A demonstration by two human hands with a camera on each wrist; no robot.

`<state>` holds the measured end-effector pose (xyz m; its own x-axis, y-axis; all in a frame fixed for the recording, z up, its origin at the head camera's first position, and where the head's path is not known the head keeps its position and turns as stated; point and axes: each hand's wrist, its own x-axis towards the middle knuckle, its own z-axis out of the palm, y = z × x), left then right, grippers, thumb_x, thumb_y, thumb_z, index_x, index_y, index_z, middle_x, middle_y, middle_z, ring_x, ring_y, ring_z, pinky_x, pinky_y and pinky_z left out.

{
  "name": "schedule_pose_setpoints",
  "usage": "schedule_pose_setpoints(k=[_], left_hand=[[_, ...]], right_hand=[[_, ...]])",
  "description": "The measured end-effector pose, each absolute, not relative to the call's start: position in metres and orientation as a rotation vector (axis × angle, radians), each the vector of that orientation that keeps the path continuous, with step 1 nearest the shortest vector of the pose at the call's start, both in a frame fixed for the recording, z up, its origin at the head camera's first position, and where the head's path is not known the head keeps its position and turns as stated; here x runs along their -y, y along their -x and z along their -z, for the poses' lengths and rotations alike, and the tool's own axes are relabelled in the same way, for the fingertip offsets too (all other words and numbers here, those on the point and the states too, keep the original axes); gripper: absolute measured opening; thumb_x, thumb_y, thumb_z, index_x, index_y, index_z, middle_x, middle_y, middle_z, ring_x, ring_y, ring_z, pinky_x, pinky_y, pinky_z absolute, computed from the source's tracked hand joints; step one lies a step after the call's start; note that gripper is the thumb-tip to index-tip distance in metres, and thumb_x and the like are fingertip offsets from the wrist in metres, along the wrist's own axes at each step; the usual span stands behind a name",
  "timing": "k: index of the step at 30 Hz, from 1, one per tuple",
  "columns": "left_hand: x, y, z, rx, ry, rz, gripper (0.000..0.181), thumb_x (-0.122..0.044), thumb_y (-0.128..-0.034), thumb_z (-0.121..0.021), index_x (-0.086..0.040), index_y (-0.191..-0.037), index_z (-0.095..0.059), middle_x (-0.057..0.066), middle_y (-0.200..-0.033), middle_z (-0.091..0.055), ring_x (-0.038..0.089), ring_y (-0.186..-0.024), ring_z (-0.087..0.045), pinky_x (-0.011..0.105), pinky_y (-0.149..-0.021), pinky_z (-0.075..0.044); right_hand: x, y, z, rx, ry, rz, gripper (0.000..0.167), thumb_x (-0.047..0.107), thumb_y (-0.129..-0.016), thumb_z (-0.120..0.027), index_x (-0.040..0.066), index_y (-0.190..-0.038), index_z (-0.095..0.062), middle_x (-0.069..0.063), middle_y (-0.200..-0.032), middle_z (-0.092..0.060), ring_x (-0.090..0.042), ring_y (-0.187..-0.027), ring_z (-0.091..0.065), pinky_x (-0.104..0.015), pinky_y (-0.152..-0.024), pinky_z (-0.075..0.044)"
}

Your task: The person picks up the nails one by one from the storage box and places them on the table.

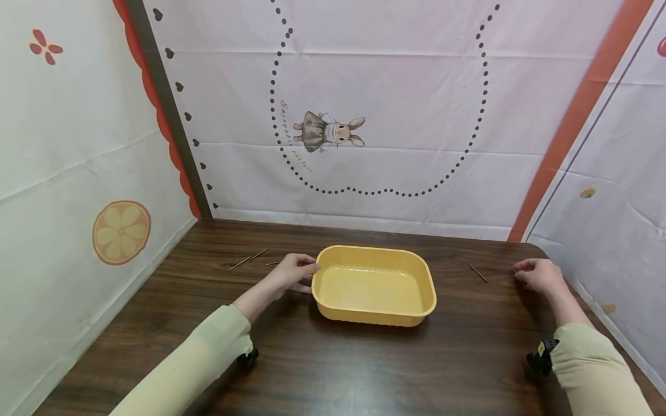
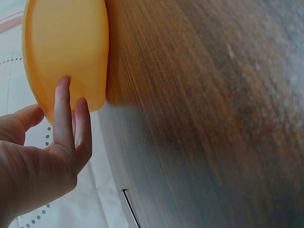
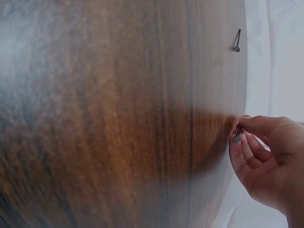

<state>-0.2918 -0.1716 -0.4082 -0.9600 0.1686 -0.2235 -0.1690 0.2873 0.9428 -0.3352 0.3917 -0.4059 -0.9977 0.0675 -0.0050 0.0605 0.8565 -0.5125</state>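
Note:
On the table, my left hand [image 1: 292, 273] holds the left end of a yellow plastic basin [image 1: 372, 289]. In the left wrist view the thumb is at the basin's rim, and the fingers lie against its outer wall. At the table's right side my right hand [image 1: 541, 276] pinches a nail [image 3: 237, 138] between thumb and fingers, its round head showing in the right wrist view. Another nail [image 1: 477, 273] lies on the wood between the basin and that hand. Several more nails [image 1: 240, 264] lie left of the basin, one partly hidden behind the left hand.
The dark wooden table [image 1: 354, 370] has printed cloth [image 1: 395, 133] standing along its back and sides. A black device [image 1: 542, 357] is strapped at the right wrist, with another [image 1: 247, 356] at the left wrist.

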Motion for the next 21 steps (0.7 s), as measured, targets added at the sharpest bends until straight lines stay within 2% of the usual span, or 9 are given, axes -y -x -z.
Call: schedule_pose_setpoints(k=[8,21], left_hand=[[0.1724,0.2917,0.4092,-2.28,-0.005,-1.716,0.04,-0.022,-0.1009,-0.057,0.004,-0.132,-0.054,0.021,-0.125,-0.059,0.022,-0.099,-0.066,0.033,-0.073,-0.065],[0.1717,0.2909,0.4062,-2.282,0.002,-1.716,0.042,-0.022,-0.1008,-0.057,0.004,-0.133,-0.053,0.022,-0.127,-0.057,0.023,-0.103,-0.064,0.033,-0.074,-0.065]], right_hand=[[-0.3927,0.3331,0.4072,3.013,0.105,-0.818,0.027,0.005,-0.091,-0.062,-0.015,-0.109,-0.062,-0.027,-0.089,-0.067,-0.014,-0.066,-0.061,-0.026,-0.056,-0.051],[-0.3913,0.3333,0.4072,3.004,0.126,-0.729,0.027,0.008,-0.089,-0.065,-0.013,-0.107,-0.064,-0.022,-0.083,-0.066,-0.022,-0.069,-0.057,-0.026,-0.055,-0.044]])
